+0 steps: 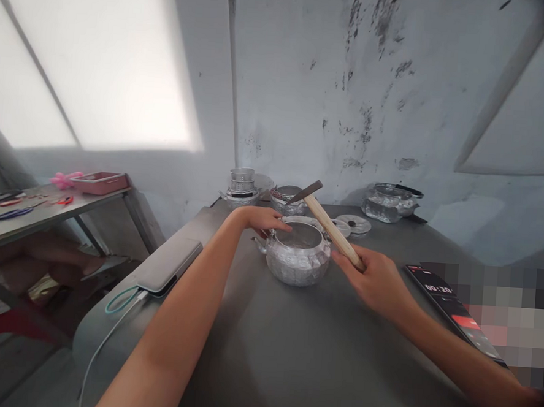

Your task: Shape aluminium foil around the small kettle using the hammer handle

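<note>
Forearms, both ours, reach out over the grey metal table (290, 352) toward the work.

Item, left hand (264, 218): laid on the far-left rim of the kettle, fingers curled over the edge and steadying it; not a full grip as far as we can see.

Item, right hand (377, 283): closed around the lower end of the hammer's wooden handle.

Item, hammer (330, 225): held slanting up and away from the right hand, its dark metal head raised above the kettle's far side, not touching the metal at this moment.

Item, kettle (299, 254): silver, dimpled, lidless, mouth open upward; it stands between our two hands, spout pointing toward the left one.

Item, lid (353, 224): flat and round with a dark knob, lying beyond the right hand, apart from the kettle.

Item, further aluminium vessels (389, 203) and a stacked pot (242, 186): against the wall, well beyond both hands.

Item, phone (450, 309): just right of the right hand, showing a timer.

Item, laptop (169, 271): left of the left forearm, cable attached.

Progress, by our judgement: hammering at the rim is under way, the lid is not yet fitted, and we cannot tell how much shaping remains.
</note>
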`<act>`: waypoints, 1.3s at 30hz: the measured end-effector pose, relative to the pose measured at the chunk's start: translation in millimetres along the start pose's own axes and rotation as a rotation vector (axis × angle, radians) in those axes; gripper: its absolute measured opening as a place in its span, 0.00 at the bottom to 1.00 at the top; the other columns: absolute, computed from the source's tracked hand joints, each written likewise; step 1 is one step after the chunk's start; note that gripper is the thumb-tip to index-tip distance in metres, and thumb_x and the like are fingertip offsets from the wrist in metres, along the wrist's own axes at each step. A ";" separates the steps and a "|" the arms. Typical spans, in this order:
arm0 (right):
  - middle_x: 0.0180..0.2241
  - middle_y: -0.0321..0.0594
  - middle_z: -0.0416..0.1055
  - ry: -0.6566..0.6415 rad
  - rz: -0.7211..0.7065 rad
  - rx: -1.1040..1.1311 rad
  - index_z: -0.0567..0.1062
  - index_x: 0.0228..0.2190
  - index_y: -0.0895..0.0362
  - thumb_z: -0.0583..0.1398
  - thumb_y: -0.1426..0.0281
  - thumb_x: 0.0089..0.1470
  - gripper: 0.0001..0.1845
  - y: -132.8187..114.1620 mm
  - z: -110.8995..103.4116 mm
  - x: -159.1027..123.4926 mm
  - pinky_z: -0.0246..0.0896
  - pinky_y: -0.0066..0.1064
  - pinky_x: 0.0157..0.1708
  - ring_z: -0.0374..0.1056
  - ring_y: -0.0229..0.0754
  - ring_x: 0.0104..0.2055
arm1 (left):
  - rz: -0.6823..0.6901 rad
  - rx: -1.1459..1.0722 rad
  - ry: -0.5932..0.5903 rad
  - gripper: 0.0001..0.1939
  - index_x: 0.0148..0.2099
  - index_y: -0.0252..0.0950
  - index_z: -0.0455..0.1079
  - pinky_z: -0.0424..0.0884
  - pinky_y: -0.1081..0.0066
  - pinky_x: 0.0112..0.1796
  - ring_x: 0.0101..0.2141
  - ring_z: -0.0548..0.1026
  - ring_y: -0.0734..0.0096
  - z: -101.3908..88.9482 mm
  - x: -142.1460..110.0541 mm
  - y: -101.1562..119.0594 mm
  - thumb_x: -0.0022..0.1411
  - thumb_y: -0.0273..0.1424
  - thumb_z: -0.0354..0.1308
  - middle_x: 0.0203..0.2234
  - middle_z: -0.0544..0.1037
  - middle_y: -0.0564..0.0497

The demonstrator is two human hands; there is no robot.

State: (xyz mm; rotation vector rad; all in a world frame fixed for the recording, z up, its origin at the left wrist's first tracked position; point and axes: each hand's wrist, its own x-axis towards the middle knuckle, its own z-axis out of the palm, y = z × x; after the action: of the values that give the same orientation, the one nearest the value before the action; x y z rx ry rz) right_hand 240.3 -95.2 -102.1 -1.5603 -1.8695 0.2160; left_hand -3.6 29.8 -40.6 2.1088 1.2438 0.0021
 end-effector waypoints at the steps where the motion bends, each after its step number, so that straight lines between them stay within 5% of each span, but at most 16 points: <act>1: 0.17 0.30 0.52 0.003 -0.002 -0.002 0.65 0.21 0.55 0.52 0.54 0.55 0.20 -0.1 0.0 0.0 0.42 0.25 0.21 0.48 0.34 0.22 | 0.000 -0.002 0.007 0.33 0.60 0.40 0.61 0.72 0.73 0.40 0.53 0.66 0.54 1.1 1.0 -0.2 0.56 0.50 0.55 0.60 0.61 0.46; 7: 0.17 0.30 0.52 0.017 0.007 0.002 0.64 0.21 0.55 0.53 0.53 0.55 0.21 -0.5 -0.6 -0.2 0.42 0.25 0.19 0.48 0.33 0.20 | -0.013 -0.034 0.053 0.25 0.53 0.34 0.65 0.74 0.74 0.32 0.47 0.71 0.57 5.4 8.2 1.0 0.55 0.40 0.55 0.55 0.66 0.43; 13: 0.16 0.30 0.53 0.065 -0.017 -0.060 0.64 0.20 0.55 0.52 0.54 0.55 0.20 4.2 -4.7 4.3 0.45 0.25 0.20 0.50 0.34 0.20 | -0.041 0.253 0.361 0.14 0.38 0.34 0.70 0.71 0.70 0.30 0.36 0.76 0.57 -12.6 -3.0 -0.3 0.58 0.40 0.52 0.38 0.76 0.45; 18: 0.16 0.30 0.56 0.079 -0.031 -0.137 0.64 0.21 0.54 0.53 0.56 0.55 0.18 12.4 -8.2 10.7 0.46 0.27 0.23 0.50 0.35 0.20 | -0.031 0.321 0.556 0.24 0.57 0.40 0.61 0.69 0.66 0.38 0.44 0.72 0.54 -23.2 -19.6 1.2 0.59 0.39 0.53 0.49 0.71 0.45; 21: 0.17 0.31 0.58 0.032 -0.085 -0.189 0.62 0.20 0.54 0.52 0.58 0.55 0.17 15.9 -12.1 14.2 0.45 0.28 0.24 0.52 0.35 0.20 | -0.010 0.362 0.467 0.33 0.63 0.43 0.52 0.67 0.65 0.40 0.47 0.70 0.51 -23.1 -27.8 9.5 0.58 0.42 0.55 0.54 0.67 0.44; 32: 0.18 0.34 0.65 -0.282 -0.168 -0.271 0.69 0.22 0.54 0.53 0.59 0.54 0.15 26.7 -27.9 25.3 0.44 0.29 0.23 0.58 0.37 0.21 | -0.089 0.343 0.201 0.46 0.60 0.42 0.55 0.68 0.65 0.39 0.46 0.69 0.50 -36.8 -58.9 17.6 0.45 0.58 0.60 0.53 0.68 0.44; 37: 0.20 0.34 0.69 -0.413 -0.195 -0.231 0.74 0.25 0.53 0.53 0.59 0.55 0.15 19.5 -24.6 16.1 0.47 0.29 0.24 0.61 0.38 0.22 | -0.059 0.338 0.078 0.59 0.68 0.51 0.36 0.68 0.62 0.43 0.53 0.63 0.44 -31.2 -70.2 33.0 0.41 0.56 0.64 0.63 0.54 0.45; 39: 0.22 0.35 0.71 -0.474 -0.185 -0.160 0.74 0.27 0.53 0.53 0.58 0.55 0.16 14.6 -20.0 10.7 0.49 0.29 0.25 0.63 0.39 0.23 | -0.057 0.398 0.030 0.60 0.68 0.54 0.36 0.67 0.58 0.45 0.55 0.59 0.40 -26.2 -69.8 41.2 0.39 0.56 0.66 0.65 0.47 0.48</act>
State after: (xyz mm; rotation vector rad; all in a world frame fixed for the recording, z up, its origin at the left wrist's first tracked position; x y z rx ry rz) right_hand 263.4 -87.3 -90.5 -1.5192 -2.4378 0.3875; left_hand -18.2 -22.7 24.8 2.4129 1.4135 -0.2598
